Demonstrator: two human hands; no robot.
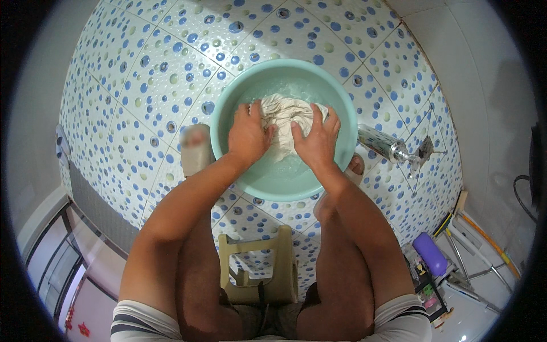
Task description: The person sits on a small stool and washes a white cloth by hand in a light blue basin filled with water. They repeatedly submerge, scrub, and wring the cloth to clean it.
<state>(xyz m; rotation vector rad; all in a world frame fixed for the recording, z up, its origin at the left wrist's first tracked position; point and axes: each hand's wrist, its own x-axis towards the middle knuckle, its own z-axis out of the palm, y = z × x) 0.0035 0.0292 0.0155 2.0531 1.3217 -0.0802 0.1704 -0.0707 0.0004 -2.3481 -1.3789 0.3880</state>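
Observation:
A bunched cream-white cloth (285, 117) lies wet in shallow water inside a round mint-green basin (285, 64). Whether it is a garment cannot be told from its folds. My left hand (249, 132) grips the cloth's left side, fingers curled over its edge and thumb pressed inward. On the opposite side, my right hand (319, 138) has hold of the fabric, its thumb near the middle and its fingers around the right edge. The fingertips are partly hidden by the folds. Both forearms reach over the basin's near rim.
The basin stands on a tiled floor (188, 68) with blue and green dots, between my slippered feet. A beige plastic stool (285, 268) is beneath me. To the right lie a shiny metal cylinder (382, 142), a purple container (430, 253) and several poles (478, 239).

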